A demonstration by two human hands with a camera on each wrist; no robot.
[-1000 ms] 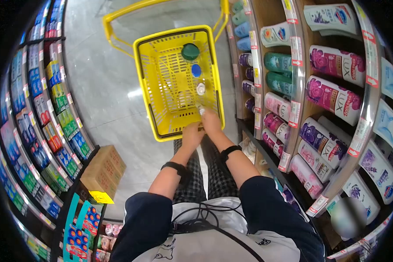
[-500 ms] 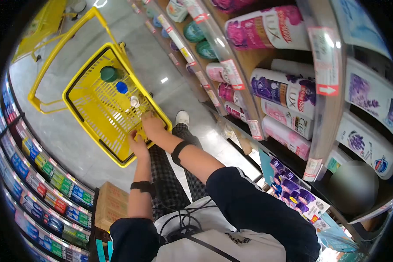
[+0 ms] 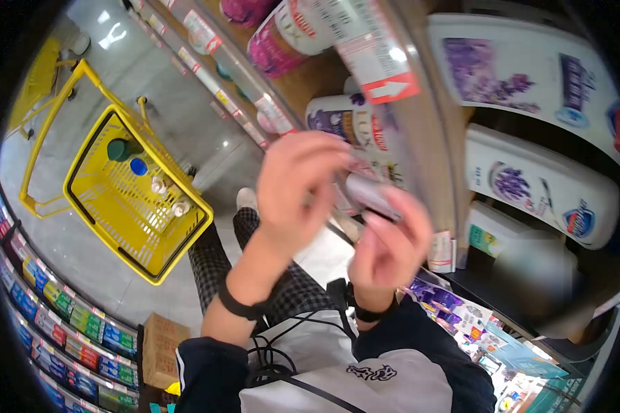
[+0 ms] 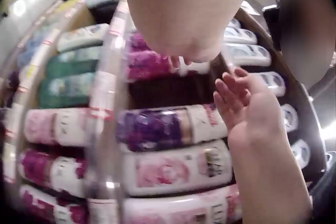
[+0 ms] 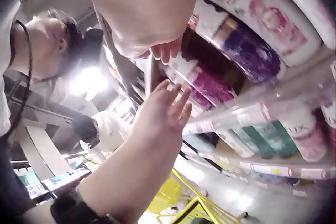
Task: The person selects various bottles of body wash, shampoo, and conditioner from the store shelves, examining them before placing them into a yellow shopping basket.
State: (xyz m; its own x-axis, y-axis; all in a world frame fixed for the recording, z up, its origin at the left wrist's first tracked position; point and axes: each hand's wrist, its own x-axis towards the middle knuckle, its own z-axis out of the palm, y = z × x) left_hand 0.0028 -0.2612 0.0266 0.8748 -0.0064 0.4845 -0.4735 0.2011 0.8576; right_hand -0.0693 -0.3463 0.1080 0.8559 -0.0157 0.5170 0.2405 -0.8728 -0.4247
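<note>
In the head view, my left hand (image 3: 296, 189) is raised in front of the shelf with fingers bent loosely. Right of it, my right hand (image 3: 393, 241) has thumb and fingers apart; a blurred greyish shape (image 3: 370, 193) lies by its fingertips, and contact is unclear. The left wrist view shows the right hand (image 4: 254, 124) empty, fingers loosely curved, beside a purple LUX bottle (image 4: 152, 129) and a pink-and-white bottle (image 4: 178, 166). In the right wrist view, the left hand (image 5: 163, 119) is empty with spread fingers, near magenta bottles (image 5: 210, 85).
A yellow shopping basket cart (image 3: 203, 220) stands at left, holding a green-topped item (image 3: 118, 149), a blue-topped one (image 3: 138, 166) and white-topped ones. White lavender bottles (image 3: 530, 182) fill the right shelf. A cardboard box (image 3: 164, 351) sits at lower left. People appear in the right wrist view.
Both hands have left the basket and risen to the right, in front of the shelf. The head view has turned right, so the cart now sits further left and the shelf nearer.
</note>
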